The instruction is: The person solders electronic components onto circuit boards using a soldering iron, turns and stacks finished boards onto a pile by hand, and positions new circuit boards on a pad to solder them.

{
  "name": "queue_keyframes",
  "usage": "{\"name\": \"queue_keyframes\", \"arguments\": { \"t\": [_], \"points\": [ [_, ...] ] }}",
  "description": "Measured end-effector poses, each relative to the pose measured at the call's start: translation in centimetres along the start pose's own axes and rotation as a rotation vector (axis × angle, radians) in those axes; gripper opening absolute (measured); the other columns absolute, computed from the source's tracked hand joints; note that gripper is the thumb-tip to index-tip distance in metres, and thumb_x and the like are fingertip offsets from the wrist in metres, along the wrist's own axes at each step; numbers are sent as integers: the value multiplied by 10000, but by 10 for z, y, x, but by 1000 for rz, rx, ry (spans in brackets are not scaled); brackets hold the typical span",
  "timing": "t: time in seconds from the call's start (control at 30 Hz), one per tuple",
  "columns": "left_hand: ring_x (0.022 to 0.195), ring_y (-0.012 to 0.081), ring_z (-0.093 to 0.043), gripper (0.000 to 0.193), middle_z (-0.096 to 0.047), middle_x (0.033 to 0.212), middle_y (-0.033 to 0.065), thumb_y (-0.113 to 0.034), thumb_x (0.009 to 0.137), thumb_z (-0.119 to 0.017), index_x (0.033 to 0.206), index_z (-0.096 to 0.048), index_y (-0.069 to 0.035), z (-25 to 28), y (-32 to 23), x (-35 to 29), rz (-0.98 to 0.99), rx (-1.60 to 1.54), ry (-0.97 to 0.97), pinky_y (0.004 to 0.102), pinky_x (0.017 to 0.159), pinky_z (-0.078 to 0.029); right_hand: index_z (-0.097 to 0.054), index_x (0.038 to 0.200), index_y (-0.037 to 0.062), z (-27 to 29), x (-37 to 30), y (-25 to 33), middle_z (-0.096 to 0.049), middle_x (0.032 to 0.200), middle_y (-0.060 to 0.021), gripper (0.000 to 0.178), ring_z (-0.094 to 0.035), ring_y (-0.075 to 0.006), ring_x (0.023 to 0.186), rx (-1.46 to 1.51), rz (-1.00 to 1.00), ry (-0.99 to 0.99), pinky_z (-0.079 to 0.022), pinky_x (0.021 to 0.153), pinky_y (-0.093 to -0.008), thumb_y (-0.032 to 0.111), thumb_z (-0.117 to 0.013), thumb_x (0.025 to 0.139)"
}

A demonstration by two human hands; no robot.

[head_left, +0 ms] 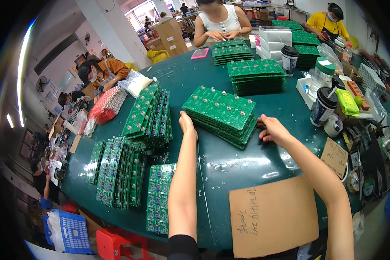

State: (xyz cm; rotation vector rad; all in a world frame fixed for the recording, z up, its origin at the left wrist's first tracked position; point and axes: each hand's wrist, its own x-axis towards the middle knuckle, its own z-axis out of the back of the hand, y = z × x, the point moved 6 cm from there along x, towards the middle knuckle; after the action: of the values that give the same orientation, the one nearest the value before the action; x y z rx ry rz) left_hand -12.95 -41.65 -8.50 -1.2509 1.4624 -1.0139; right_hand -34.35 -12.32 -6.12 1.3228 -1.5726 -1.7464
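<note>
A thick stack of green circuit boards, with small metal connectors on top, sits slightly askew on the table in front of me. My left hand lies along its left end, fingers stretched upward and partly turned from view. At the right end, my right hand is beside the stack with thumb and fingers apart, grasping nothing. By my left forearm lie flat-lying green boards with many small parts. Further left, more boards lean on edge in rows, and a tilted pile rests behind them.
A cardboard sheet with handwriting lies at the near right. Further stacks of boards stand at the back. Lidded cups, a green-capped jar and clutter line the right side. Co-workers sit around the green table. A red stool stands lower left.
</note>
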Motion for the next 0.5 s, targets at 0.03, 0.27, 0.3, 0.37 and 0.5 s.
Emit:
{"name": "queue_keyframes", "arguments": {
  "t": [0.03, 0.27, 0.3, 0.37, 0.5],
  "points": [
    [1079, 268, -569, 556, -619, 1202, 165, -399, 1018, -337, 1172, -587, 73, -5, 2, -4, 17, -3, 5, 400, 976, -403, -485, 1315, 10, 3, -16, -6, -532, 1313, -123, 520, -596, -125, 650, -7, -11, -13, -503, 566, -253, 441, -416, 1032],
    [1021, 226, -580, 502, -649, 1123, 127, -376, 1023, -357, 1117, -638, 30, -13, 1, 2, 34, 275, 270, 372, 933, -420, -435, 1353, -37, -38, -96, -30, -528, 1362, -160, 554, -603, -149, 701, 117, -85, 80, -525, 601, -283, 418, -387, 1040],
    [1021, 226, -580, 502, -649, 1123, 127, -376, 1023, -357, 1117, -638, 30, -6, -1, 5, 34, 278, 259, 372, 933, -420, -435, 1353, -37, -41, -97, -31, -528, 1362, -160, 554, -603, -149, 701, 116, -89, 91, -525, 601, -283, 418, -387, 1040],
    [612, 119, -535, 487, -640, 767, 25, -409, 1021, -358, 1019, -683, -46, 12, -25, 8, -237, 183, 127, 261, 564, -384, -470, 1325, -38, -45, -99, -27, -556, 1331, -164, 537, -597, -152, 710, 58, -45, 76, -538, 645, -299, 411, -398, 1038],
    [920, 208, -601, 432, -659, 1042, 79, -352, 998, -372, 1081, -658, -41, 27, -26, -29, -149, -23, -118, 323, 775, -429, -497, 1304, -49, -20, -42, 4, -583, 1265, -146, 613, -605, -204, 1032, -10, 142, 17, -507, 902, -342, 485, -461, 1004]
  ]
}}
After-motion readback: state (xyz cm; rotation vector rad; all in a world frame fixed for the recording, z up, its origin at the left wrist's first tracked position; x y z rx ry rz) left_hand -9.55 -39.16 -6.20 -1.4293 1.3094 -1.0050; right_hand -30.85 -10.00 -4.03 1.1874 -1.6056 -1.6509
